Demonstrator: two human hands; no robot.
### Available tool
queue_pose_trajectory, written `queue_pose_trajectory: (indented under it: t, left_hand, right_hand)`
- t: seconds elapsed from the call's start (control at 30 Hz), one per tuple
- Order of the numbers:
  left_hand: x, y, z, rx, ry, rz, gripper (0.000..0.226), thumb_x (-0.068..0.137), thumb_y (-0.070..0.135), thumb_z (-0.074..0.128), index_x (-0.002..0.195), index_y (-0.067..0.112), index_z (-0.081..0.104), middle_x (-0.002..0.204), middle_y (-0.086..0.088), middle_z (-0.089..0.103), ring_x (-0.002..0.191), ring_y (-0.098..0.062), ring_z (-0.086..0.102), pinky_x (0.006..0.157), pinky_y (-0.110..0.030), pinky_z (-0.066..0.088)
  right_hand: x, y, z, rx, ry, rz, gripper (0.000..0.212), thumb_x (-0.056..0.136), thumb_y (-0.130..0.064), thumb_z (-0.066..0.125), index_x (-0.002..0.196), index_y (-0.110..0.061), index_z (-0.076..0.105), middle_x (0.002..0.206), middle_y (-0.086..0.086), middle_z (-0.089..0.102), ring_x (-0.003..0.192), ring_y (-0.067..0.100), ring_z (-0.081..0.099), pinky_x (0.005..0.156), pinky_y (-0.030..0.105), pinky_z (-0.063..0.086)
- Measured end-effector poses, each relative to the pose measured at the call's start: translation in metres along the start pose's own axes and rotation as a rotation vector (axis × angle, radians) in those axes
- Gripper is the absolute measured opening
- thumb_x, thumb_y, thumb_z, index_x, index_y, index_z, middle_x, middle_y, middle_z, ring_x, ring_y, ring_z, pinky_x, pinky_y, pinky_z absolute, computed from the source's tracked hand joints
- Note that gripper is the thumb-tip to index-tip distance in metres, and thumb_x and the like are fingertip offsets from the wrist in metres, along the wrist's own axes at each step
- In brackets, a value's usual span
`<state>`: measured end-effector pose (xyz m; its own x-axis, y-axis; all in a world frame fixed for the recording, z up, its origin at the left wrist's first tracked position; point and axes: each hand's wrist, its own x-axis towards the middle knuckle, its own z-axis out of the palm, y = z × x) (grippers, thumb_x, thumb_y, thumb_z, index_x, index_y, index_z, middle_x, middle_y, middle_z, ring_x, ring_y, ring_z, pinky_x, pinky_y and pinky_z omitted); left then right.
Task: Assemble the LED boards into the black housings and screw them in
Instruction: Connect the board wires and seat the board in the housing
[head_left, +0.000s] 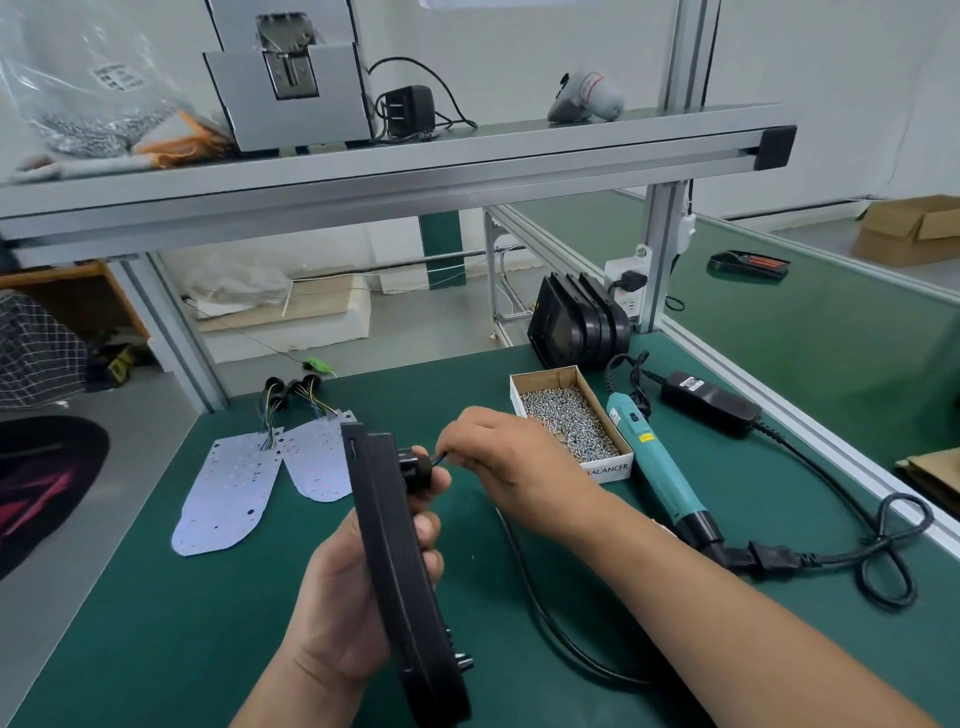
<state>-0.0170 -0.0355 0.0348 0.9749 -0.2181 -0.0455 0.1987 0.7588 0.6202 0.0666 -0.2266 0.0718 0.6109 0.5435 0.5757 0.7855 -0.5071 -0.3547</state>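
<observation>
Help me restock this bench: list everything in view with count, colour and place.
Black plastic housing: one, black, on edge in the left hand, front centre.
White LED boards with coloured wires: at least two, white, flat on the green table mat, left.
Stacked black housings: several, black, on edge, table's far side.
Cardboard box of silver screws: one, white-sided, right of the hands.
Teal electric screwdriver: one, teal, right of the box.
Black power adapter: one, black, beyond the screwdriver.
Grey metal machine: one, grey, overhead shelf.
Left hand: one, grips the housing.
Right hand: one, pinches a thin black wire at the housing.
</observation>
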Motion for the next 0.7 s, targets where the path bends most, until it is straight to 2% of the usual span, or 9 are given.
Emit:
queue_pose_trajectory:
  t: [0.03, 0.1, 0.13, 0.2, 0.53, 0.7]
  left_hand:
    - [-0.001, 0.001, 0.004, 0.010, -0.051, 0.009, 0.036, 0.093, 0.019, 0.061, 0.126, 0.013, 0.074, 0.115, -0.006, 0.075, 0.065, -0.011, 0.063, 0.055, -0.024, 0.056]
    - [-0.002, 0.004, 0.011, 0.073, -0.078, 0.031, 0.055, 0.064, 0.023, 0.094, 0.117, 0.016, 0.080, 0.117, -0.007, 0.076, 0.064, -0.012, 0.061, 0.054, -0.024, 0.055]
    - [-0.002, 0.003, 0.012, 0.099, -0.079, 0.037, 0.065, 0.053, 0.023, 0.101, 0.114, 0.016, 0.081, 0.117, -0.007, 0.076, 0.063, -0.012, 0.061, 0.053, -0.024, 0.054]
    - [-0.002, 0.003, 0.014, 0.119, -0.087, 0.030, 0.069, 0.046, 0.025, 0.104, 0.111, 0.016, 0.082, 0.117, -0.007, 0.076, 0.062, -0.013, 0.060, 0.053, -0.024, 0.053]
    - [-0.002, 0.005, 0.015, 0.144, -0.130, 0.074, 0.064, 0.053, 0.027, 0.104, 0.112, 0.015, 0.081, 0.112, -0.008, 0.076, 0.065, -0.014, 0.060, 0.059, -0.026, 0.053]
    - [-0.002, 0.004, 0.015, 0.180, -0.121, 0.061, 0.063, 0.054, 0.036, 0.105, 0.109, 0.015, 0.082, 0.116, -0.005, 0.076, 0.067, -0.014, 0.063, 0.061, -0.028, 0.056]
  right_hand:
    - [-0.001, 0.001, 0.000, 0.003, 0.003, -0.003, 0.012, 0.099, 0.000, 0.060, 0.104, -0.007, 0.069, 0.097, 0.004, 0.063, 0.085, 0.028, 0.061, 0.070, 0.046, 0.052]
    - [-0.001, 0.003, 0.001, 0.007, 0.014, -0.006, 0.013, 0.098, 0.001, 0.061, 0.103, -0.008, 0.069, 0.096, 0.002, 0.063, 0.084, 0.028, 0.060, 0.069, 0.046, 0.052]
    - [-0.001, 0.004, 0.001, 0.011, 0.021, -0.006, 0.015, 0.097, 0.003, 0.061, 0.103, -0.008, 0.069, 0.096, 0.002, 0.062, 0.083, 0.027, 0.060, 0.069, 0.046, 0.052]
    - [-0.001, 0.006, 0.001, 0.018, 0.035, 0.002, 0.018, 0.095, 0.006, 0.062, 0.103, -0.009, 0.069, 0.095, 0.001, 0.062, 0.083, 0.026, 0.060, 0.069, 0.046, 0.052]
    - [-0.003, 0.008, 0.003, 0.021, 0.046, -0.014, 0.023, 0.091, 0.009, 0.059, 0.102, -0.008, 0.068, 0.094, 0.001, 0.062, 0.080, 0.027, 0.058, 0.067, 0.044, 0.052]
    - [-0.003, 0.012, 0.004, 0.023, 0.048, -0.010, 0.029, 0.085, 0.011, 0.055, 0.102, -0.010, 0.067, 0.093, -0.002, 0.060, 0.080, 0.023, 0.057, 0.067, 0.045, 0.052]
